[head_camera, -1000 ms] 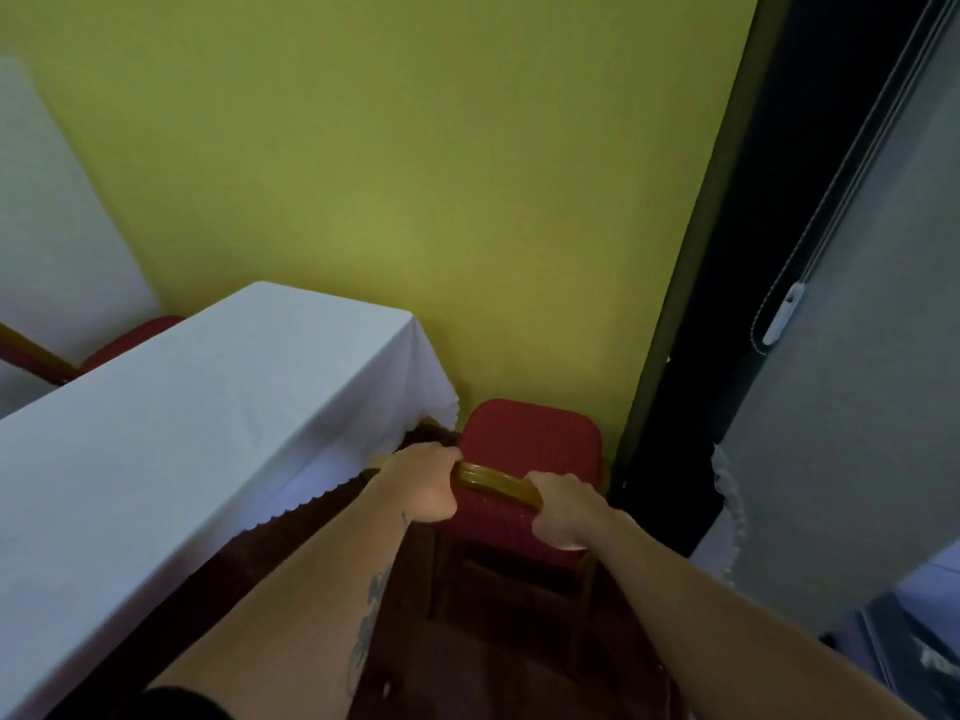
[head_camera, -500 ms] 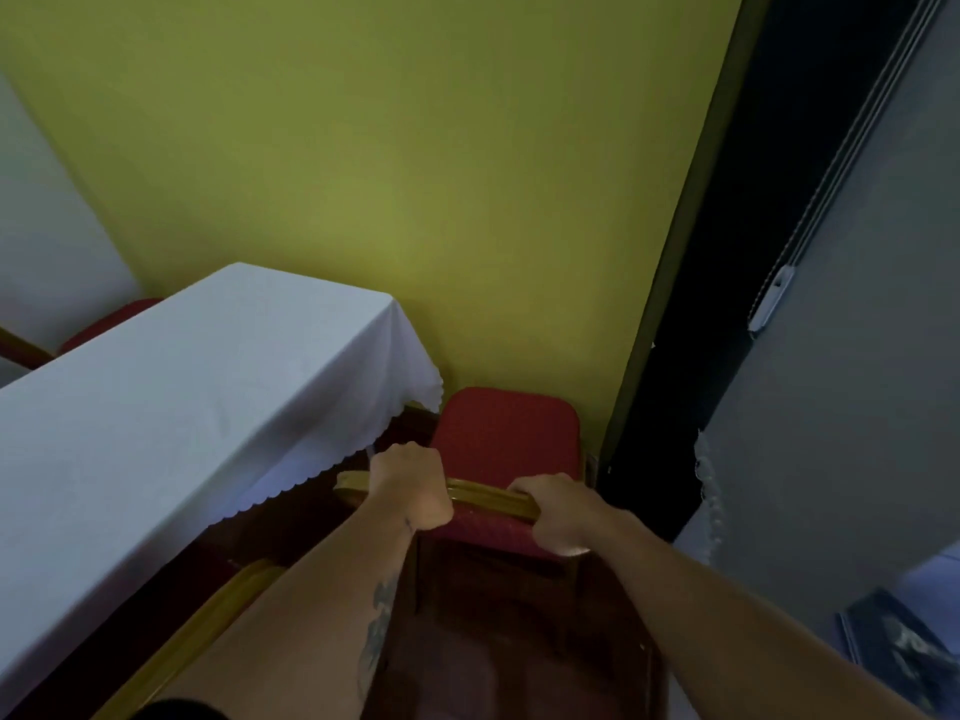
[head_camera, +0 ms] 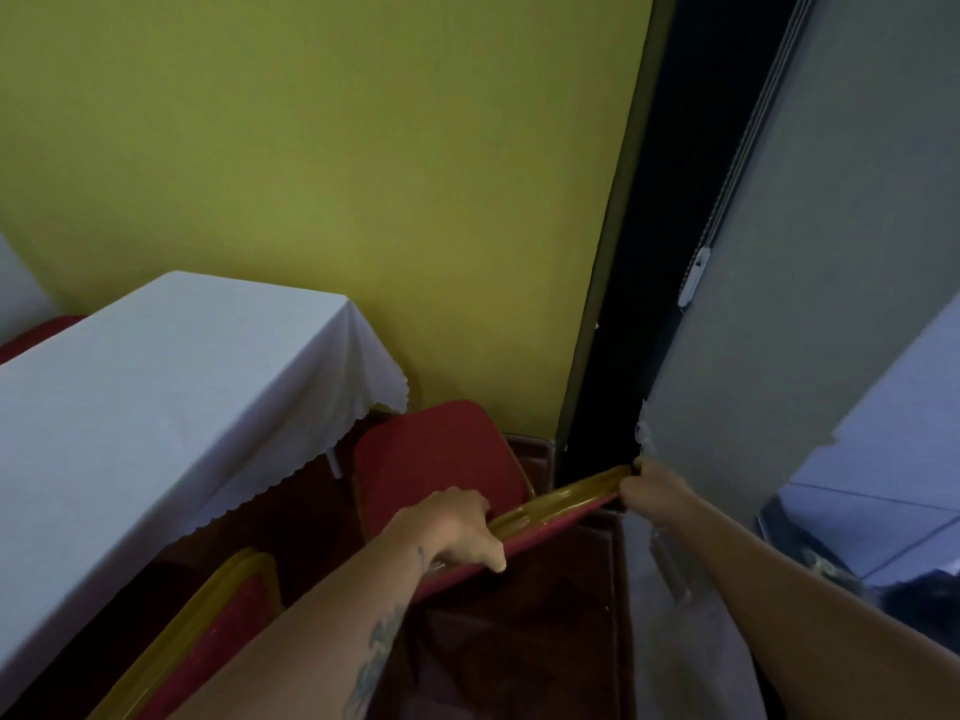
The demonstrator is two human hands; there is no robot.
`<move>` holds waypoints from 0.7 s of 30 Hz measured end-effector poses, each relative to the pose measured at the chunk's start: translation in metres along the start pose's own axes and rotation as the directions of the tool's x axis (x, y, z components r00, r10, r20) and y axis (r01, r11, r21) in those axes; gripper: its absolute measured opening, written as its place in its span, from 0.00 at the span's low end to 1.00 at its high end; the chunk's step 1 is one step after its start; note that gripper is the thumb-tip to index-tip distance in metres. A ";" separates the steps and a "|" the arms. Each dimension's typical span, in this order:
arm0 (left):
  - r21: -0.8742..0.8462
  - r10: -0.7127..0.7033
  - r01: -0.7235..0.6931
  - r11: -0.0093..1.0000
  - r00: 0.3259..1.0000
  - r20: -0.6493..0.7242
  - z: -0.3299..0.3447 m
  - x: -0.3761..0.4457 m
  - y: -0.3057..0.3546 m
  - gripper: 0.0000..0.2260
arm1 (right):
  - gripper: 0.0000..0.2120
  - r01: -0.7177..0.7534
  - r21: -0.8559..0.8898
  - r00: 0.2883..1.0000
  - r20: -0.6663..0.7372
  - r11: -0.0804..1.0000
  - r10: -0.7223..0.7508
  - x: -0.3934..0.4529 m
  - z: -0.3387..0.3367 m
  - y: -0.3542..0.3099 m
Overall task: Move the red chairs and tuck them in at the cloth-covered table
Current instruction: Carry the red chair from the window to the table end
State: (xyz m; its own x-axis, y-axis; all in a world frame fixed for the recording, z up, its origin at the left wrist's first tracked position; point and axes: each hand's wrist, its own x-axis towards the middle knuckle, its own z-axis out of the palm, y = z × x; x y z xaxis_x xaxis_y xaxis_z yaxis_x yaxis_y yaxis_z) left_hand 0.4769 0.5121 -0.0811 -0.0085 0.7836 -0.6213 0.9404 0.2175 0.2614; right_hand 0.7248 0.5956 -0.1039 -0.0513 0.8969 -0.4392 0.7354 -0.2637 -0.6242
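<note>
A red chair (head_camera: 431, 465) with a gold frame stands at the end of the table with the white cloth (head_camera: 156, 407), close to the yellow wall. Its backrest top rail runs slantwise from lower left to upper right. My left hand (head_camera: 457, 527) grips the left part of that rail. My right hand (head_camera: 649, 485) grips its right end beside the dark gap. The seat's front edge reaches just under the cloth's scalloped corner. A second red chair (head_camera: 208, 631) shows its gold-edged back at the lower left, along the table's long side.
The yellow wall (head_camera: 363, 200) is straight ahead. A dark gap (head_camera: 623, 356) and a grey panel (head_camera: 810, 304) with a white latch stand at the right. Another red seat (head_camera: 31, 335) peeks out at the far left behind the table. The floor is dark brown.
The chair's back has swung so its rail now slants; my right hand has moved right and up with it. The second chair's back has come into view at the lower left.
</note>
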 end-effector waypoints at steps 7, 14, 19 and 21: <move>-0.062 0.064 -0.063 0.996 0.998 0.008 0.028 -0.014 -0.045 0.11 | 0.07 -0.254 0.840 0.966 0.240 0.480 0.092 -0.037 0.045 -0.010; 0.027 0.048 -0.050 0.998 0.998 0.040 0.017 -0.018 -0.054 0.06 | 0.41 -0.226 0.900 0.972 0.185 0.373 0.142 -0.048 0.106 -0.055; 0.051 0.009 -0.011 0.999 0.999 0.045 0.004 -0.030 -0.074 0.07 | 0.37 -0.175 0.904 0.981 0.127 0.389 0.145 -0.057 0.121 -0.083; 0.045 -0.004 0.002 0.999 0.999 0.044 0.006 -0.034 -0.079 0.08 | 0.39 -0.178 0.898 0.982 0.133 0.403 0.136 -0.057 0.127 -0.087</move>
State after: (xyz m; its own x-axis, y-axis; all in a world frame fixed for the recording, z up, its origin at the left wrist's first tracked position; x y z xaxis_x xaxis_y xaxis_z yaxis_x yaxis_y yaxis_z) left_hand 0.4055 0.4649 -0.0852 0.0032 0.7562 -0.6543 0.9549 0.1920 0.2266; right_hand 0.5782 0.5222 -0.1065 -0.0401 0.7972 -0.6024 -0.3010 -0.5845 -0.7535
